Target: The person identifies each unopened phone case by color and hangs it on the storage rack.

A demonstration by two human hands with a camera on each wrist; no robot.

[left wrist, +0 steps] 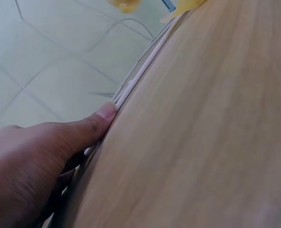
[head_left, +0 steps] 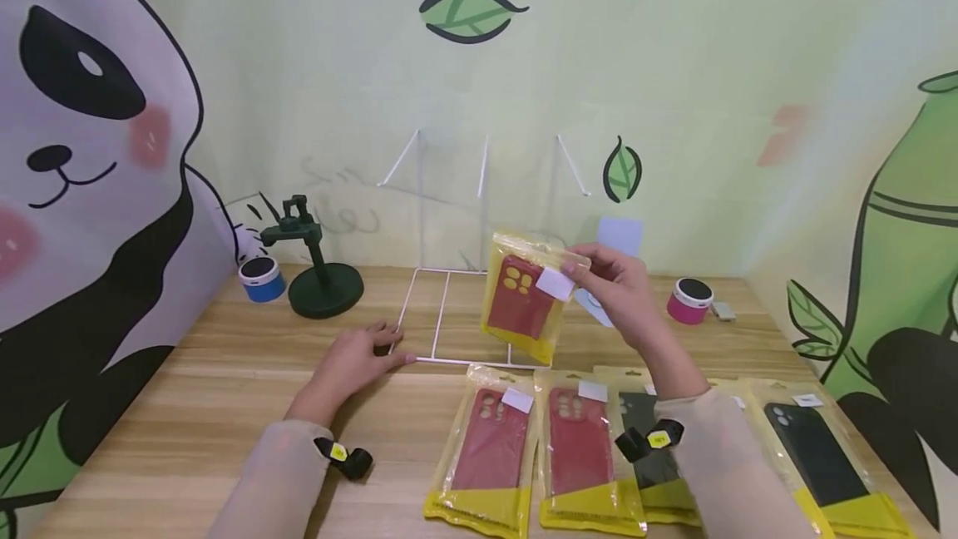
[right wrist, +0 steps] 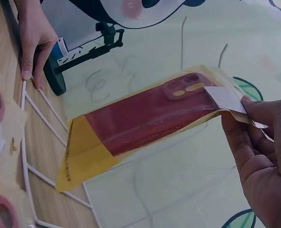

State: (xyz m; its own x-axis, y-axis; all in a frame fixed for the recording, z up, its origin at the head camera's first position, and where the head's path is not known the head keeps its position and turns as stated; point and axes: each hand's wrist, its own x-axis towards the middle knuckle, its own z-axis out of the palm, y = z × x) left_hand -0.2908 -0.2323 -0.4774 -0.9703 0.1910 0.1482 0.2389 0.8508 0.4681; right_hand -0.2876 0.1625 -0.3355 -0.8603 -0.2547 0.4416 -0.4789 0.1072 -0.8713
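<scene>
My right hand [head_left: 599, 274] pinches the top of a clear-and-yellow bag holding a red phone case [head_left: 524, 298], lifted above the table in front of a white wire rack [head_left: 441, 306]. In the right wrist view the packaged red case [right wrist: 145, 123] hangs from my thumb and fingers [right wrist: 254, 123]. My left hand [head_left: 359, 356] lies flat on the wooden table with straight fingers pressing the rack's front left corner; in the left wrist view a fingertip [left wrist: 104, 114] touches the white wire [left wrist: 140, 76].
Several packaged cases lie in a row at the table's front: two red ones [head_left: 490, 447] [head_left: 580, 447] and dark ones [head_left: 816, 452]. A dark green stand [head_left: 318, 273], a blue speaker [head_left: 260, 279] and a pink speaker [head_left: 690, 299] stand near the painted wall.
</scene>
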